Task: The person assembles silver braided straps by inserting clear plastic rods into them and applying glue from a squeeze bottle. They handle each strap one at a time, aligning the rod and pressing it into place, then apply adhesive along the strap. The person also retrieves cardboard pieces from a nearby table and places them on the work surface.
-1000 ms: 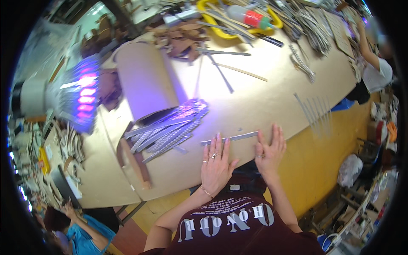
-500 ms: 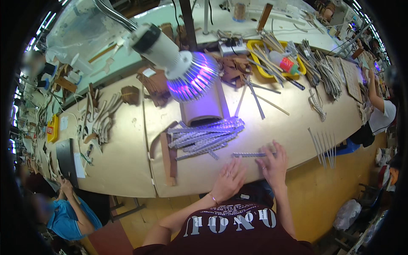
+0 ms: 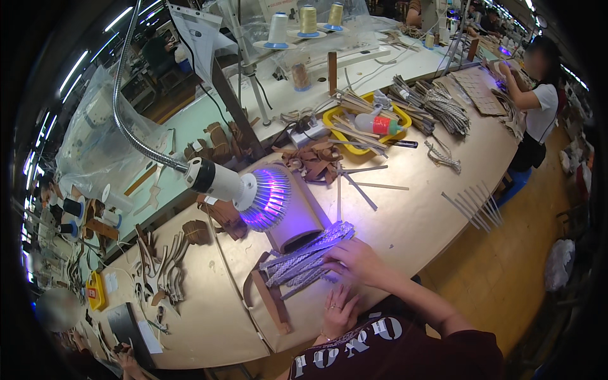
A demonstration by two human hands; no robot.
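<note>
A brown leather strip (image 3: 271,303) lies beside a pile of braided grey strips (image 3: 294,266), near a lamp (image 3: 266,199) glowing purple. The pile rests ahead and to the left of a worker's left hand (image 3: 340,310), its fingers loosely curled, any contents unclear. The right hand (image 3: 360,261) extends half-bent fingers over the pile's right end; whether they grip cannot be told.

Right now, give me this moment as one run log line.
Right hand: at braided strips | left hand: nearby, hold unclear | lamp: lit purple | yellow tray: farther back, holding bottle
</note>
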